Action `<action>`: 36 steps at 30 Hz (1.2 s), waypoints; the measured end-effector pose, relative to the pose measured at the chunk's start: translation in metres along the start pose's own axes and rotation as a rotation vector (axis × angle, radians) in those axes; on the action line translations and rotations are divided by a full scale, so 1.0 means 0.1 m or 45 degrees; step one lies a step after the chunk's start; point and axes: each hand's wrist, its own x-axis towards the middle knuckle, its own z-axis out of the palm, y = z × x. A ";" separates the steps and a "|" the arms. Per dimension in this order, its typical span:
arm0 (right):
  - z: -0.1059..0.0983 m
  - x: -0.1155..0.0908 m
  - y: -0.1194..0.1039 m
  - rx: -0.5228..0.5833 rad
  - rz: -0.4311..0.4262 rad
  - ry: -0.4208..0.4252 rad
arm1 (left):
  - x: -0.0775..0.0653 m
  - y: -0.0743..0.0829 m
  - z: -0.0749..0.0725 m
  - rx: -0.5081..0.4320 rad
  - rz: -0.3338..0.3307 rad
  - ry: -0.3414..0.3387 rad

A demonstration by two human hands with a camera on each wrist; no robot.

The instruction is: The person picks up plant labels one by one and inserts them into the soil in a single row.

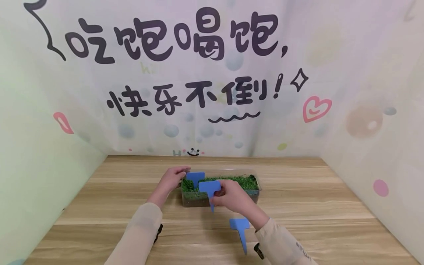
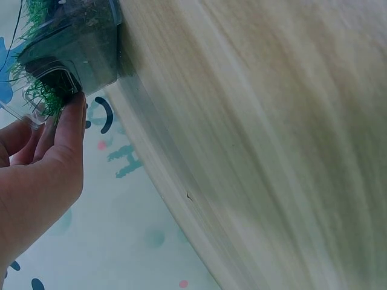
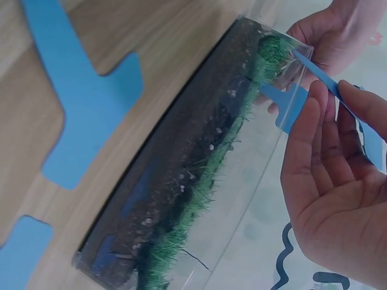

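A clear plastic box (image 1: 198, 202) holds dark soil topped with green grass (image 1: 246, 182). My left hand (image 1: 171, 179) grips its left end, thumb and fingers around the rim in the left wrist view. One blue T-shaped plant label (image 1: 195, 177) stands upright in the grass near that end. Between thumb and fingers, my right hand (image 1: 233, 195) pinches a second blue plant label (image 1: 208, 186) in front of the box, its point downward in the head view. In the right wrist view this label (image 3: 320, 74) appears nearly edge-on, its tip close to the grass.
Another blue plant label (image 1: 240, 224) lies on the wooden table (image 1: 298, 206), left of my right forearm. The right wrist view also shows part of a further blue label (image 3: 24, 251) at its lower left. A printed cloth (image 1: 198, 136) hangs behind the table.
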 end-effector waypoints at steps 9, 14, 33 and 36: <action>-0.09 0.15 -0.07 0.084 -0.007 0.075 | 0.01 0.00 0.00 0.026 0.019 0.001; -0.13 0.26 -0.07 0.148 0.026 0.184 | 0.02 -0.01 0.01 0.016 0.015 0.004; -0.02 0.55 0.18 0.145 0.096 0.281 | 0.01 -0.02 0.01 -0.007 0.007 0.005; 0.00 0.56 0.21 0.114 0.105 0.275 | 0.01 -0.02 0.01 -0.019 0.006 0.001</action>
